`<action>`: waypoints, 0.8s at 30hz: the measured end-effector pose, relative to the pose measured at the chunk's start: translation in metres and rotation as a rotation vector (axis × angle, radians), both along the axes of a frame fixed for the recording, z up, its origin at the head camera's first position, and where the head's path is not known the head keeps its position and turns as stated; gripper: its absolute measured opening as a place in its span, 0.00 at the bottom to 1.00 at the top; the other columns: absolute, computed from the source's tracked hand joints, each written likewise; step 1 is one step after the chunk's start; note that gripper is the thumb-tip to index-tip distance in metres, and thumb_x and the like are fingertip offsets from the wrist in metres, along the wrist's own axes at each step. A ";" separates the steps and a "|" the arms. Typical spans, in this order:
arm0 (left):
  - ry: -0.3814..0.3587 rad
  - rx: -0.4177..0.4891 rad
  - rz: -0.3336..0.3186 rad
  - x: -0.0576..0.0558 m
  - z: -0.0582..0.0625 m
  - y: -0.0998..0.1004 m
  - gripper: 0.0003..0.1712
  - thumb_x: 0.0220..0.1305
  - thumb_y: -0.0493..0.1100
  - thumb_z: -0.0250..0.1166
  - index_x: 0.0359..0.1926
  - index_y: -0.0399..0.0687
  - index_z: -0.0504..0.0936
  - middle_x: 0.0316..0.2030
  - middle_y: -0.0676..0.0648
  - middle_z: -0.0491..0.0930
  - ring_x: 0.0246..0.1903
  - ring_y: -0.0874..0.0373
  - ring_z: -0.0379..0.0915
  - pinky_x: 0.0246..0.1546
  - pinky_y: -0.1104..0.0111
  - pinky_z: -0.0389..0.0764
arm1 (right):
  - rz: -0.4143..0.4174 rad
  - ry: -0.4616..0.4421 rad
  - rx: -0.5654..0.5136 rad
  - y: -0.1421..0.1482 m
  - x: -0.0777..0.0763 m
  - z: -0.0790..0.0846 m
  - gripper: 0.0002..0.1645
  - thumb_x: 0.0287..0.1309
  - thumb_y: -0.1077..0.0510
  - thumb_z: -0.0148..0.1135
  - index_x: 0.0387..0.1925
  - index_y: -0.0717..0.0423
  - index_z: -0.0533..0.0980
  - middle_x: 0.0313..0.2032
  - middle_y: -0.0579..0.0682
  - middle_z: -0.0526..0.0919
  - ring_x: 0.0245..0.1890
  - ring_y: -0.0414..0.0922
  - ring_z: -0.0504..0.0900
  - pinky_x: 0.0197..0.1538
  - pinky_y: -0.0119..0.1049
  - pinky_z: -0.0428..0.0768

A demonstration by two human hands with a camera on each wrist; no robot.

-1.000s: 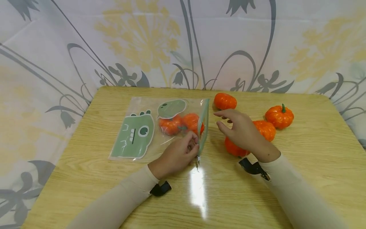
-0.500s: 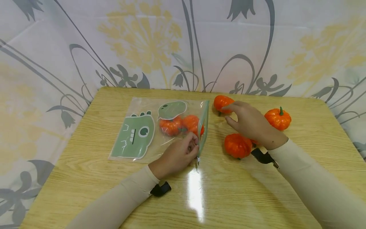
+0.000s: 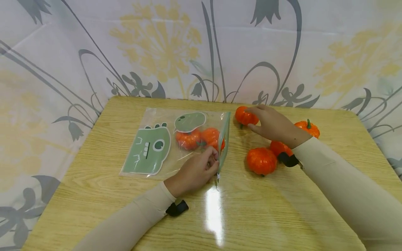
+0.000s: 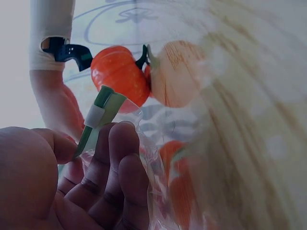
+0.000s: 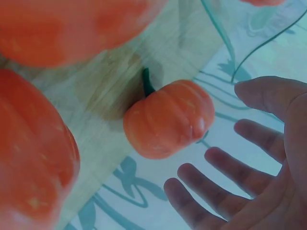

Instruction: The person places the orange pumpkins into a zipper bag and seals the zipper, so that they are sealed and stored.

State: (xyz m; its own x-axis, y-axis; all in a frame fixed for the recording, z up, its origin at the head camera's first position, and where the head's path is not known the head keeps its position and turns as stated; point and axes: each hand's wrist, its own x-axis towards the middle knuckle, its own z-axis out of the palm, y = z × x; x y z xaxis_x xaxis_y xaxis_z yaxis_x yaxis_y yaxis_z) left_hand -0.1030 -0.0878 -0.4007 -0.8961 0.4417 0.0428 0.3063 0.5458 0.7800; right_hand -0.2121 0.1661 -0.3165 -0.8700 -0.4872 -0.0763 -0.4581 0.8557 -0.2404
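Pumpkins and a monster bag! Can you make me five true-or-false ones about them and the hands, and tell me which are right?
1. Two pumpkins are inside the see-through bag. True.
2. The left hand is holding a pumpkin. False: it pinches the bag's edge, near the white zip slider.
3. The bag has a green monster picture with one big eye. True.
4. The right hand is squeezed into a fist. False: its fingers are spread open, by the back pumpkin.
5. Only one pumpkin is outside the bag. False: there are four loose pumpkins on the table.
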 end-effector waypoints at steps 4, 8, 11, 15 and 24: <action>0.013 -0.004 0.004 0.000 0.000 0.000 0.04 0.73 0.44 0.56 0.46 0.52 0.71 0.27 0.57 0.77 0.25 0.66 0.73 0.31 0.72 0.75 | -0.001 -0.044 0.025 -0.002 -0.009 -0.002 0.37 0.64 0.55 0.63 0.72 0.57 0.64 0.70 0.70 0.63 0.68 0.69 0.65 0.67 0.63 0.67; 0.034 -0.007 0.008 0.001 -0.001 0.000 0.04 0.72 0.44 0.56 0.45 0.52 0.71 0.28 0.57 0.77 0.27 0.67 0.73 0.33 0.72 0.75 | 0.020 -0.062 0.045 -0.003 -0.018 -0.005 0.38 0.65 0.55 0.62 0.73 0.57 0.62 0.70 0.71 0.61 0.68 0.70 0.64 0.68 0.64 0.65; 0.029 -0.006 0.007 0.001 0.000 0.001 0.04 0.72 0.43 0.56 0.45 0.52 0.71 0.28 0.57 0.78 0.27 0.67 0.73 0.33 0.72 0.75 | 0.034 -0.068 0.072 -0.004 -0.023 -0.008 0.39 0.65 0.55 0.63 0.74 0.57 0.61 0.71 0.72 0.60 0.67 0.72 0.64 0.68 0.65 0.64; 0.010 -0.006 0.003 0.001 0.001 0.001 0.04 0.72 0.43 0.56 0.45 0.52 0.71 0.28 0.57 0.78 0.26 0.67 0.73 0.32 0.72 0.75 | 0.046 -0.075 0.090 -0.005 -0.026 -0.011 0.42 0.64 0.55 0.65 0.74 0.58 0.59 0.71 0.73 0.58 0.66 0.73 0.66 0.67 0.64 0.66; 0.008 -0.007 -0.001 0.001 0.002 -0.001 0.05 0.72 0.43 0.56 0.46 0.52 0.70 0.28 0.58 0.78 0.25 0.67 0.73 0.30 0.72 0.74 | 0.085 -0.069 0.105 -0.010 -0.031 -0.017 0.43 0.62 0.57 0.66 0.74 0.59 0.59 0.71 0.73 0.59 0.64 0.71 0.69 0.65 0.63 0.69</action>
